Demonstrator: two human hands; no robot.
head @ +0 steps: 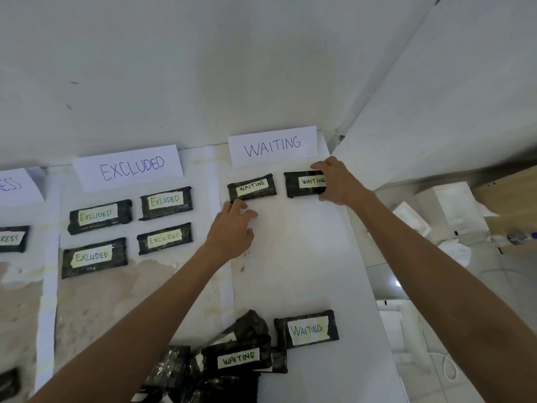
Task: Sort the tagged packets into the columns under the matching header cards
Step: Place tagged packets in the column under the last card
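- My right hand grips the right end of a dark packet, thumb on its near edge and fingers curled over the far edge; its pale tape tag reads WAITING.
- My left hand lies loosely spread on the table, fingertips touching the near-left corner of a second WAITING packet, not holding it.
- Both packets lie side by side, slightly apart, just below the WAITING header card, a white paper sheet with blue handwriting propped against the wall.
- Each packet is a flat, crinkly, black rectangle with a strip of cream tape across its face, lettered by marker.
- Nearer me in the same column sits a loose WAITING packet, and beside it a jumbled heap of packets, one showing a WAITING tag.
- To the left, four EXCLUDED packets form two rows of two under the EXCLUDED header card.
- At the far left edge, a partly cropped card and one packet end in "RESS".
- The table is white, with stained, mottled patches and white paper strips marking the column borders.
- Plain white walls meet in a corner behind the cards; at right, the floor with white boxes lies below the table edge.
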